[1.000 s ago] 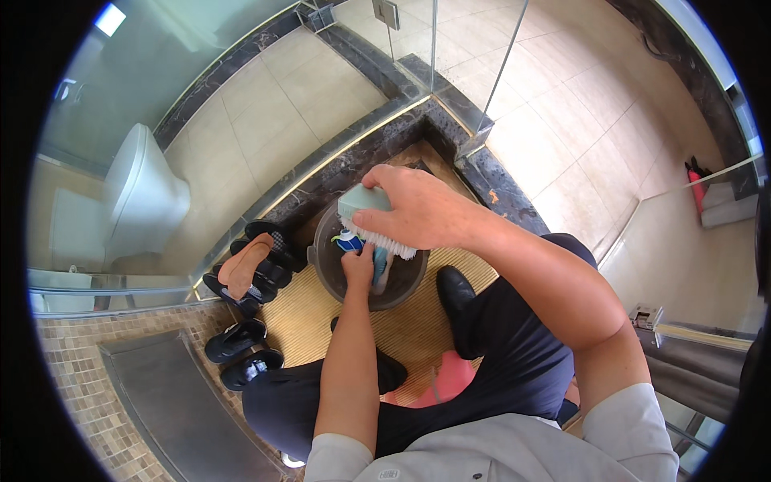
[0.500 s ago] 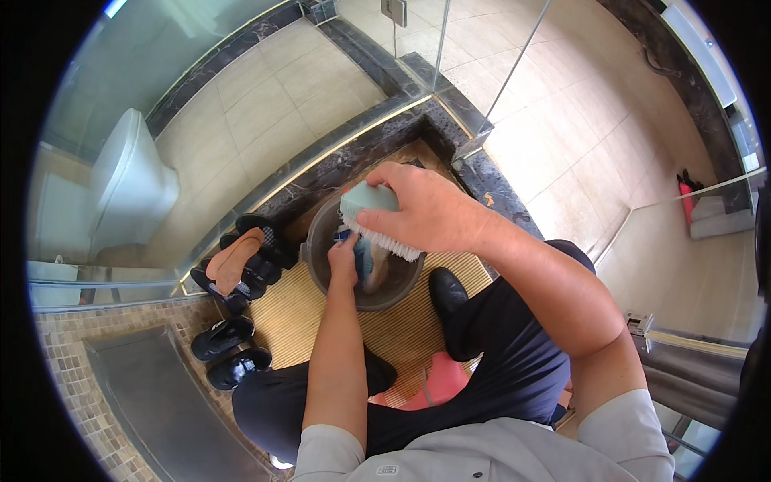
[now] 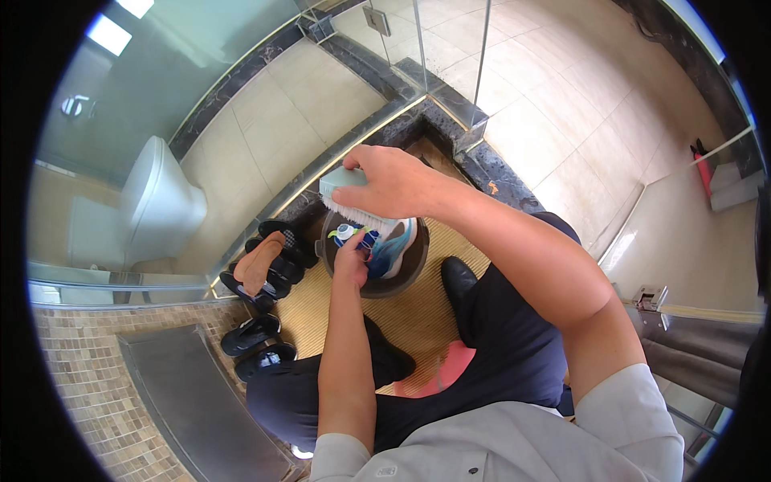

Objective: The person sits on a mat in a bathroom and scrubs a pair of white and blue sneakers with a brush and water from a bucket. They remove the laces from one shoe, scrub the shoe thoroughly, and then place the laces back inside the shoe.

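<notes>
My right hand [image 3: 387, 183] is closed around a pale green scrub brush [image 3: 344, 181], its white bristles facing down over the bucket. Below it, my left hand [image 3: 351, 263] grips a blue and white sneaker [image 3: 391, 251] at its dark blue end. The sneaker is tilted inside a dark grey bucket [image 3: 419, 273], with its pale sole edge toward the right. A small white and green piece shows by the left fingers; I cannot tell whether it belongs to the sneaker. The bristle ends overlap the sneaker in view, and contact between them is unclear.
The bucket stands on a yellowish ribbed mat [image 3: 317, 321]. Black shoes [image 3: 250, 335] and tan insoles [image 3: 263, 261] lie to its left. Behind runs a dark marble ledge [image 3: 385, 128]. A pink object [image 3: 450, 371] lies between my legs, and glass panels [image 3: 450, 48] rise beyond.
The brush in my right hand has moved left over the bucket. My left hand has turned the sneaker, so more of its blue upper and pale sole shows. The view has shifted slightly.
</notes>
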{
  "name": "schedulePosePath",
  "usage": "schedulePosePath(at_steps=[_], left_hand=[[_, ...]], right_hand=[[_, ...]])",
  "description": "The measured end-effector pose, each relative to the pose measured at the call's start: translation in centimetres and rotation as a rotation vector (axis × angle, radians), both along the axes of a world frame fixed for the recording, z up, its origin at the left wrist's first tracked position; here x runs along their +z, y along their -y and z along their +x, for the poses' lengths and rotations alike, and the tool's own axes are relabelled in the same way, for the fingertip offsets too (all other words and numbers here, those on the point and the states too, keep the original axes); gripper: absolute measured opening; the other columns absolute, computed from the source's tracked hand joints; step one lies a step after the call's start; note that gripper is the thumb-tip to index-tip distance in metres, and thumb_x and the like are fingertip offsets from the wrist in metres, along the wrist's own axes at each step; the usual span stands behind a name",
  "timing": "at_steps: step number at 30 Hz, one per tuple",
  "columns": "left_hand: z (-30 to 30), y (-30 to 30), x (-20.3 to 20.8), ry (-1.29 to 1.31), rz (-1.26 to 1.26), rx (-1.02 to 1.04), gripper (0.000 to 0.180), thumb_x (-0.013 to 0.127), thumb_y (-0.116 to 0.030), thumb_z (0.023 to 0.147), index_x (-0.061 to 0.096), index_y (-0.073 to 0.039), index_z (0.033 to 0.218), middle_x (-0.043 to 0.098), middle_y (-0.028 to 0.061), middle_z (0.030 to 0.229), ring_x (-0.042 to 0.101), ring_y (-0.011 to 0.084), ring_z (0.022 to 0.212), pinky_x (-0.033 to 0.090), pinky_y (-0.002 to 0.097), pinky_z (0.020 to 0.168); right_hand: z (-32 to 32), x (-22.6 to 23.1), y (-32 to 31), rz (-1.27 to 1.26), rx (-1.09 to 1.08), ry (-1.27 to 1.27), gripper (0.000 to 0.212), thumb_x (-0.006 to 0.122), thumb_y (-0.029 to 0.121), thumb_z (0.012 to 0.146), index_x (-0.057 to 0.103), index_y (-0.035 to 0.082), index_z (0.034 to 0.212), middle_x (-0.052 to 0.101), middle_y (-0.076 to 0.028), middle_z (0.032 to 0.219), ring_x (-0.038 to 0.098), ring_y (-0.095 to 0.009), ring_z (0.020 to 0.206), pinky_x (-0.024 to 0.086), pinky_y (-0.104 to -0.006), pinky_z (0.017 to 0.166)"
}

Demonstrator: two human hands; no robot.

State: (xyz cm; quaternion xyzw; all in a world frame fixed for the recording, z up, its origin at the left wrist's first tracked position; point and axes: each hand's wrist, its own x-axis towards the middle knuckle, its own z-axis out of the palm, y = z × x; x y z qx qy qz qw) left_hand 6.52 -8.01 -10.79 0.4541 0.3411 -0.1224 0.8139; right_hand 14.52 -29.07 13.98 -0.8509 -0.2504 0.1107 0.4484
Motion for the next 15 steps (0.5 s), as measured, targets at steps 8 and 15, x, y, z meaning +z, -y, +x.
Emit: schedulePosePath(at_steps=[8, 15], left_hand=[[0.0, -1.2, 4.7, 0.22, -0.284, 0.278, 0.046, 0.042, -0.035, 0.103, 0.059, -0.003, 0.132, 0.062, 0.0169, 0.138, 0.053, 0.0378, 0.131, 0.032, 0.0593, 0.116], [-0.5, 0.4, 9.0, 0.188, -0.465, 0.516, 0.05, 0.035, -0.037, 0.105, 0.052, -0.008, 0.141, 0.049, 0.0183, 0.151, 0.043, 0.0409, 0.14, 0.025, 0.0667, 0.116]], right_hand=[[0.9, 0.5, 1.6, 0.071, -0.088, 0.025, 0.063, 0.073, 0.041, 0.084, 0.063, -0.012, 0.116, 0.069, -0.031, 0.107, 0.067, -0.041, 0.104, 0.052, -0.0416, 0.092], [1.1, 0.3, 2.7, 0.082, -0.131, 0.012, 0.061, 0.072, 0.041, 0.084, 0.065, -0.012, 0.114, 0.068, -0.032, 0.107, 0.067, -0.042, 0.105, 0.052, -0.0419, 0.093]])
